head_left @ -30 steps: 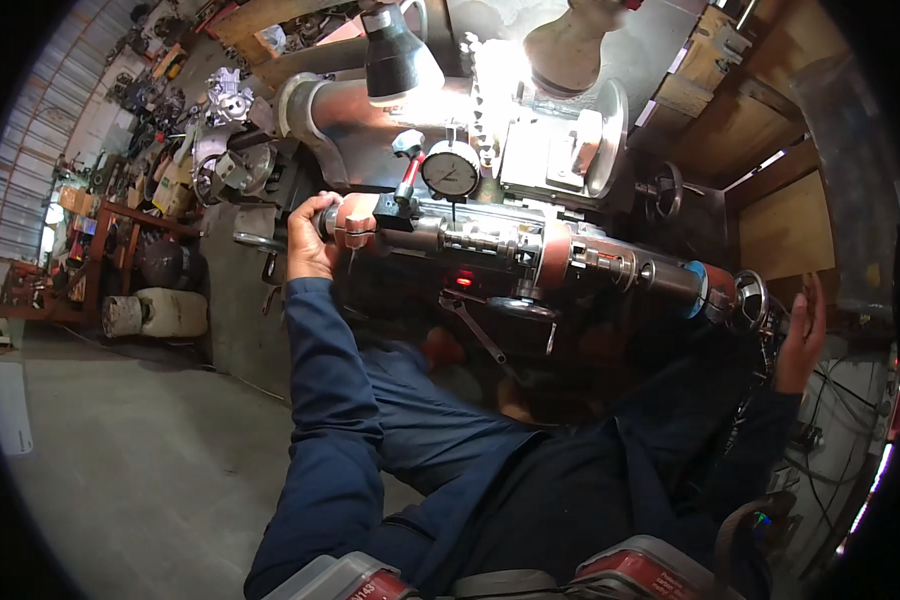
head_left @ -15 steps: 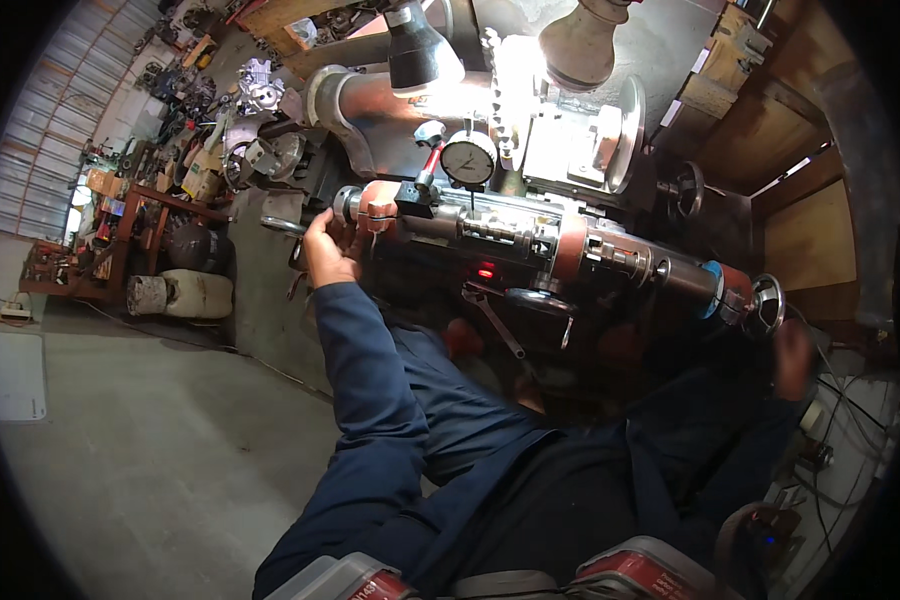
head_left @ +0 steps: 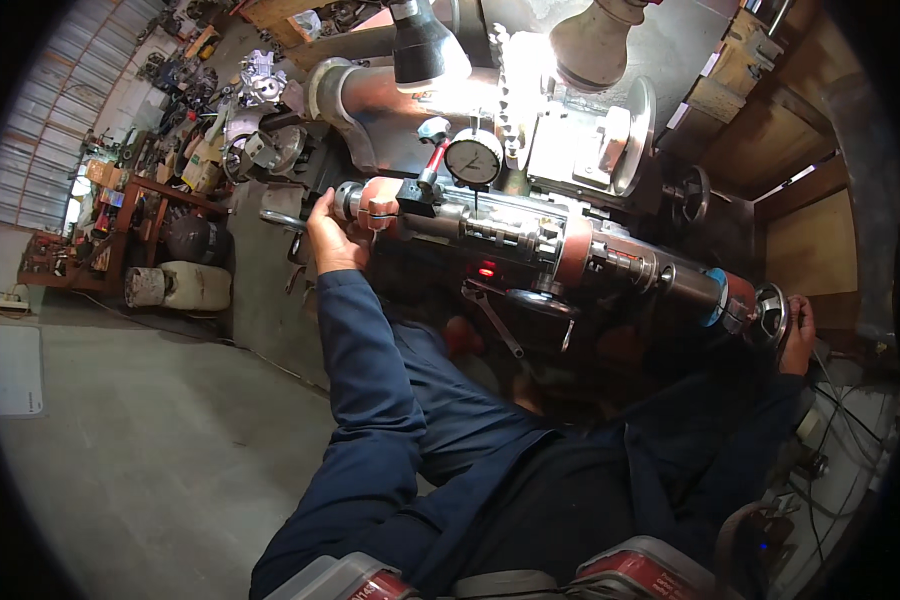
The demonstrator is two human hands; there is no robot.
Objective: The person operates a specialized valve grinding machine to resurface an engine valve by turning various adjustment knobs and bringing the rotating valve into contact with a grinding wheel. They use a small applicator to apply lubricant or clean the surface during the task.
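Already the long metal shaft [head_left: 540,245] is mounted lengthwise on the machine [head_left: 570,150], running from the left end near the person's left hand [head_left: 332,238] to the right end by the right hand [head_left: 798,335], so the setting-up of the piece looks done. A round dial gauge [head_left: 472,158] stands just behind the shaft with its stem reaching down toward it, and a small red light [head_left: 487,270] glows on the machine's near face; that suggests the work is at a checking or adjusting stage, though whether a reading has been taken cannot be told. A wrench [head_left: 495,322] hangs loose below the shaft, untouched by either hand. The left hand is curled round the shaft's left end, fingers wrapped over it beside the orange collar [head_left: 378,205], thumb close in, a firm grasp rather than a light touch. The right hand sits at the far right, cupped over the rim of a small handwheel [head_left: 770,312] at the shaft's end; its fingers bend round the wheel's edge, but how tightly they grip is hard to judge at the picture's rim. Both sleeves are dark blue. Far left, cluttered shelves [head_left: 120,210] and a pale plastic jug [head_left: 190,285] stand well apart from the work.
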